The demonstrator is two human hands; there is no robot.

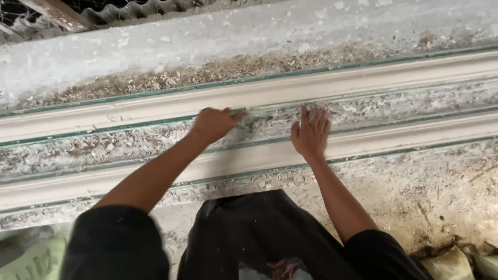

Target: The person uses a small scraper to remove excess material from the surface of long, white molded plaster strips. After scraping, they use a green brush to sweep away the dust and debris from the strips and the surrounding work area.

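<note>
Head view: two long pale plaster mouldings run left to right across a debris-strewn bench (415, 192), the far moulding (155, 111) parallel to the near moulding (249, 158), a rough crumbly strip between them. Left hand (213, 124) curled, fingertips pressed to the far moulding's near edge, gripping nothing. Right hand (310, 134) open and flat, fingers spread, resting on the strip just above the near moulding.

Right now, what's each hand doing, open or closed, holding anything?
Left hand: curled closed, fingertips pressed on the plaster moulding; what it pinches cannot be told.
Right hand: open, flat on the moulding, holding nothing.
</note>
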